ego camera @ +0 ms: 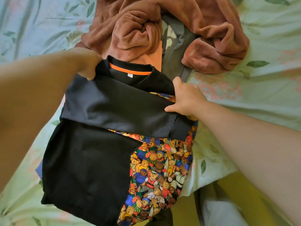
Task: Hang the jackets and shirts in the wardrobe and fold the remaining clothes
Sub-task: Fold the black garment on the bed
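Note:
A black top (91, 162) with an orange neck band and a teddy-bear print panel (161, 170) lies on the bed, its left side folded over the front. One sleeve (123, 110) is laid across the chest. My left hand (88, 64) pinches the shoulder at the collar's left. My right hand (185, 97) grips the sleeve's edge at the right side of the top.
A rust-brown fleece garment (203, 35) lies crumpled behind the top, with a grey garment (177, 51) under it. The bed sheet (260, 46) is pale green with leaves and pink flowers. Yellow fabric (228, 185) shows at the lower right.

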### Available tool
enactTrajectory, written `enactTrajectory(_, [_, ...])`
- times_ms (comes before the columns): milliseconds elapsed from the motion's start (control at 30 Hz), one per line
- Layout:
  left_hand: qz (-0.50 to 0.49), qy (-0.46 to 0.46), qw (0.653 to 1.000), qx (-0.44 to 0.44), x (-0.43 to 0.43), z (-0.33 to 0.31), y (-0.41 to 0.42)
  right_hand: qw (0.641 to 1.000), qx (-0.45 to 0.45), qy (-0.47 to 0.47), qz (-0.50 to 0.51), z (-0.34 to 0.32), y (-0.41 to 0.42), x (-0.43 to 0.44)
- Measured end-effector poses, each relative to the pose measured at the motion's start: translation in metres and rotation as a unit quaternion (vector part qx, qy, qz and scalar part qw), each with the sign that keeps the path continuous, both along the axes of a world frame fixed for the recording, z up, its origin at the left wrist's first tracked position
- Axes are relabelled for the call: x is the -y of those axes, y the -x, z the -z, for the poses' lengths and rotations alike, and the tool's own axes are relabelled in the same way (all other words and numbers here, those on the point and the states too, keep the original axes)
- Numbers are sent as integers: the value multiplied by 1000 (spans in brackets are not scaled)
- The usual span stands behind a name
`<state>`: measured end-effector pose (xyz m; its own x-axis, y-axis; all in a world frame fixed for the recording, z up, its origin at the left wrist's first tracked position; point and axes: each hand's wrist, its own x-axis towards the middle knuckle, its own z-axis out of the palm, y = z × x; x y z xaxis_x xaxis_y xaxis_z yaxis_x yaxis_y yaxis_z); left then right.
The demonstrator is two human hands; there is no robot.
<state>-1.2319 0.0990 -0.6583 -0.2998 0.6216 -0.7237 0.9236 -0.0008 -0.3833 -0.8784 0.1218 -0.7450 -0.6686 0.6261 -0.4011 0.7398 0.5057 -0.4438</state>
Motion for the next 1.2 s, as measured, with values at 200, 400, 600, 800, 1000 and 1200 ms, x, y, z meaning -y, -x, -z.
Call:
enactTrajectory(200, [-22,-30,999,1,-12,-33,6,998,60,-3,-14,-25,7,-18])
enactTrajectory(400, [43,-62,994,-73,-2,-34,-3,991,130,17,13,-25,1,-15])
enactTrajectory(600, [9,-13,995,-99,12,-41,-13,981,173,85,-3,-29,10,-20])
enactTrajectory(800, [13,-27,993,-111,30,-92,-11,974,196,94,-66,-92,19,-21])
enactTrajectory(1000, [-9,-157,985,-73,36,-177,23,978,200,-21,-58,-203,47,-41])
enactTrajectory(1200, [2,-294,954,-55,57,-234,40,958,171,-221,66,-276,46,-17])
